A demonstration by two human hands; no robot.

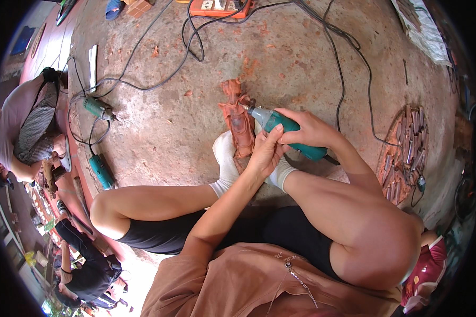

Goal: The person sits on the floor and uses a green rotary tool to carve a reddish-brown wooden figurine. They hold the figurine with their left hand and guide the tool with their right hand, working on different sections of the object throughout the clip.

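A reddish-brown carved wooden figure [237, 124] lies on the concrete floor between my feet, which are in white socks. My right hand [307, 128] is wrapped round a green die grinder [272, 121] with a grey nose. The grinder's tip meets the upper part of the figure, and the exact contact is too small to make out. Just below, my left hand [267, 151] is closed against the underside of the grinder's body, its thumb beside my right fingers. The lower end of the figure sits close to my left wrist.
Two more green power tools [98, 108] lie at the left with their cords. An orange power strip [219, 7] stands at the far edge, black cables [338, 31] trailing from it. Many carving bits [407, 142] lie on a round mat at right. Other people [34, 124] work at left.
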